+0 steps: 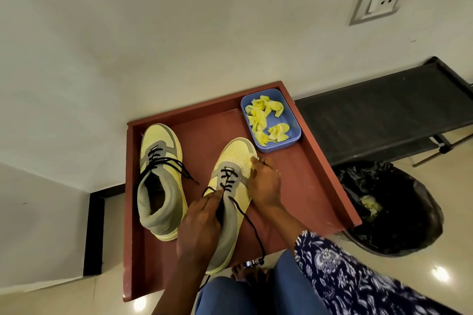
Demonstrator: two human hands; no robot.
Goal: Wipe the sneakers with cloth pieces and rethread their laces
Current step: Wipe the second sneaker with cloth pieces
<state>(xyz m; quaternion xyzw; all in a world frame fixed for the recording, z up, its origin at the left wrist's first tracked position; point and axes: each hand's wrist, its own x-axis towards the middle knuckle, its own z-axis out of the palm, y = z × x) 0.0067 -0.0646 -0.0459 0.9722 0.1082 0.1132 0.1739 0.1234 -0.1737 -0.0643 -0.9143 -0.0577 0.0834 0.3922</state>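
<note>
The right sneaker is sitting mid-tray, its toe pointing to 12 o'clock. The left hand is gripping its collar, hiding the opening, while the right hand is pinching a yellow cloth against its side. Bare tray is lying open at 3 o'clock. The other sneaker is standing at 9 o'clock, and the blue tub is sitting at 1 o'clock.

The left hand holds the right sneaker by its collar while the right hand presses a yellow cloth piece against its side.
</note>
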